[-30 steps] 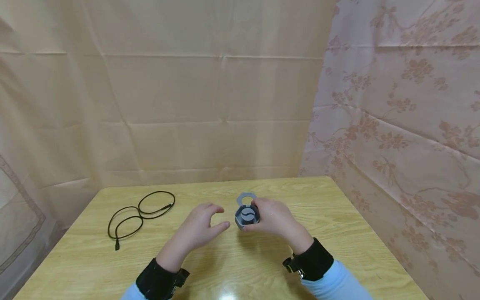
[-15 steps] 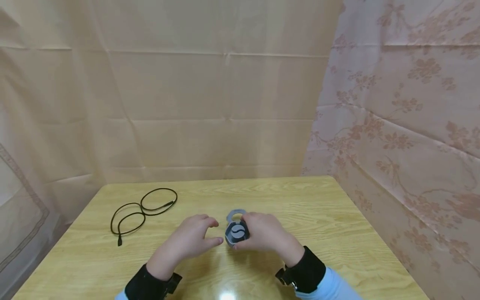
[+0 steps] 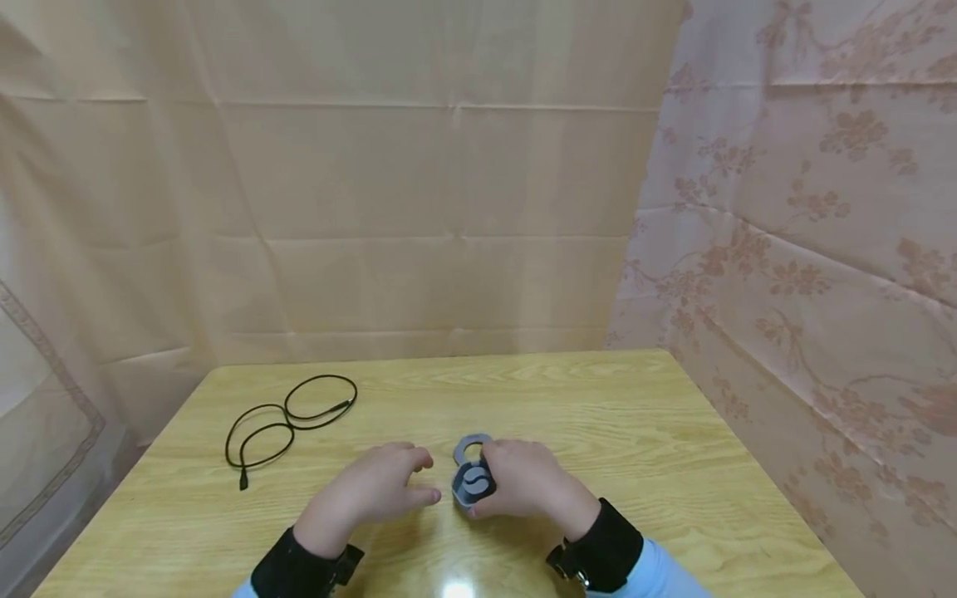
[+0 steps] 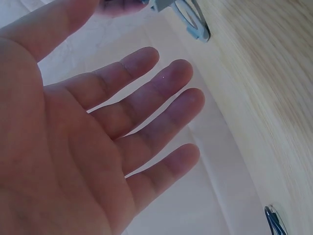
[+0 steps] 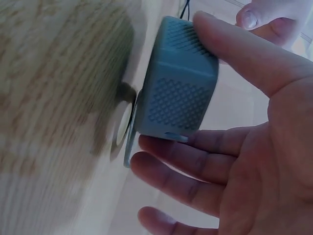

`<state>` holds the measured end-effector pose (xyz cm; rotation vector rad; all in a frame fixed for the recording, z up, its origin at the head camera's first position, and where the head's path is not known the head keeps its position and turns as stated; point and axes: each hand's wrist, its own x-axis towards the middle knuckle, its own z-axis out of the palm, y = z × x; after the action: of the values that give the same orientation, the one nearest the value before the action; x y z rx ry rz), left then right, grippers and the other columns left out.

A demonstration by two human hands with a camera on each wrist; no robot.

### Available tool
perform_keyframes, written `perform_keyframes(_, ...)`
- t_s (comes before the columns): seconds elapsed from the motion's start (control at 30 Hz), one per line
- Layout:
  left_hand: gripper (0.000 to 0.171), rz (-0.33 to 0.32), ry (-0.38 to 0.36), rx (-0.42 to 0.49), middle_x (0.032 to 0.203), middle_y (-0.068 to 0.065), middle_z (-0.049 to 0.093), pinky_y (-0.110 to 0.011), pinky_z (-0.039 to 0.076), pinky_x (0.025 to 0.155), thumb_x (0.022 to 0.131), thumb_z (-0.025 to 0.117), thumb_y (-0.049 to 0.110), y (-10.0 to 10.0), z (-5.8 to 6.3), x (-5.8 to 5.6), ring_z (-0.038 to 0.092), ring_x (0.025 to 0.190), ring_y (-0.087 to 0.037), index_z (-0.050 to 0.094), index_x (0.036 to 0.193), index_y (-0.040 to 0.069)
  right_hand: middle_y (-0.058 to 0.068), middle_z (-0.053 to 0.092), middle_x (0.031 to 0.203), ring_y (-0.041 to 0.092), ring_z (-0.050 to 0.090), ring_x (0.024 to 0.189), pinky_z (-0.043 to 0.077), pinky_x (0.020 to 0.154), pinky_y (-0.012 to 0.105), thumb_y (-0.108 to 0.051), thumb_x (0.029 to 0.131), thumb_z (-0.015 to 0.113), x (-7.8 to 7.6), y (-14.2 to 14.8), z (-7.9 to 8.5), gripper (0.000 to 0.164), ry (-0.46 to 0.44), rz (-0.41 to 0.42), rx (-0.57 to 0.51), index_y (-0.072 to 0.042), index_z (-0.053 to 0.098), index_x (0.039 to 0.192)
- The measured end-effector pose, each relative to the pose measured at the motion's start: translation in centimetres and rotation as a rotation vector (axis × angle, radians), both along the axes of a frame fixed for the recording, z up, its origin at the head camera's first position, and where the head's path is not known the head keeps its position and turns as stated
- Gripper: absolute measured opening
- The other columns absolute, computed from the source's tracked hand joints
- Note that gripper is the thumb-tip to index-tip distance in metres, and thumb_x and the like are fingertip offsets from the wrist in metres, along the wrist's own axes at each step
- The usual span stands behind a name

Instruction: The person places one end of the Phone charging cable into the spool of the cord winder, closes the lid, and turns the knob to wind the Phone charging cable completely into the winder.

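Observation:
My right hand (image 3: 527, 482) holds a small blue-grey hexagonal case (image 3: 465, 492) with a round swirl-marked top. In the right wrist view, the thumb lies on one end of the case (image 5: 178, 100) and the fingers on the opposite end; its sides carry a raised dotted texture. A flat ring (image 3: 458, 453) sticks out from the far side of the case. The case is tilted close over the table. To its left, my left hand (image 3: 370, 488) is held apart from it, palm facing it, fingers spread and relaxed with nothing in them.
A black cable (image 3: 293, 427) lies in loose loops at the left of the wooden table (image 3: 598, 407). Beige cloth (image 3: 434, 183) hangs behind the table, with a floral curtain (image 3: 800, 216) along the right side.
Holding the case, my right hand has moved nearer to me and a little left. My left hand has come nearer too, still beside it. The cable lies as before.

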<state>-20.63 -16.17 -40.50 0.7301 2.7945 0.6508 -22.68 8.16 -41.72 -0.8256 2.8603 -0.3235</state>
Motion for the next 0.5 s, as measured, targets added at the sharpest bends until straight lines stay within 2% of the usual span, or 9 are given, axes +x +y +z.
perform_keyframes(0.13, 0.047, -0.005, 0.018, -0.003, 0.117, -0.011, 0.068, -0.05, 0.054, 0.084, 0.092, 0.075, 0.041, 0.05, -0.14, 0.07, 0.066, 0.102, -0.029, 0.069, 0.123, 0.006, -0.009, 0.056, 0.083, 0.009, 0.052, 0.073, 0.044, 0.065, 0.032, -0.058, 0.07, 0.088, 0.03, 0.03, -0.13, 0.058, -0.003, 0.001, 0.043, -0.014, 0.064, 0.1)
perform_keyframes(0.3, 0.046, 0.001, 0.018, -0.007, 0.115, -0.011, 0.068, -0.05, 0.054, 0.083, 0.092, 0.075, 0.04, 0.1, -0.12, 0.12, 0.066, 0.1, -0.029, 0.069, 0.123, 0.006, -0.01, 0.055, 0.081, 0.01, 0.051, 0.073, 0.043, 0.066, 0.035, -0.056, 0.067, 0.09, -0.04, -0.04, -0.28, 0.057, -0.025, -0.013, 0.072, -0.016, 0.063, 0.097)
perform_keyframes(0.4, 0.046, 0.008, 0.01, -0.01, 0.115, -0.011, 0.069, -0.05, 0.054, 0.083, 0.092, 0.075, 0.039, 0.11, -0.11, 0.16, 0.066, 0.1, -0.029, 0.069, 0.123, 0.006, -0.009, 0.056, 0.082, 0.011, 0.052, 0.074, 0.044, 0.068, 0.037, -0.057, 0.067, 0.09, -0.12, -0.02, -0.37, 0.058, -0.035, -0.018, 0.077, -0.016, 0.063, 0.098)
perform_keyframes(0.5, 0.047, 0.016, 0.006, -0.005, 0.115, -0.012, 0.068, -0.051, 0.054, 0.084, 0.092, 0.075, 0.039, 0.0, 0.01, 0.22, 0.066, 0.101, -0.03, 0.068, 0.124, 0.005, -0.004, 0.064, 0.093, 0.015, 0.059, 0.083, 0.048, 0.073, 0.041, -0.06, 0.067, 0.089, -0.1, 0.32, -0.21, 0.07, -0.026, -0.022, 0.072, -0.011, 0.068, 0.111)
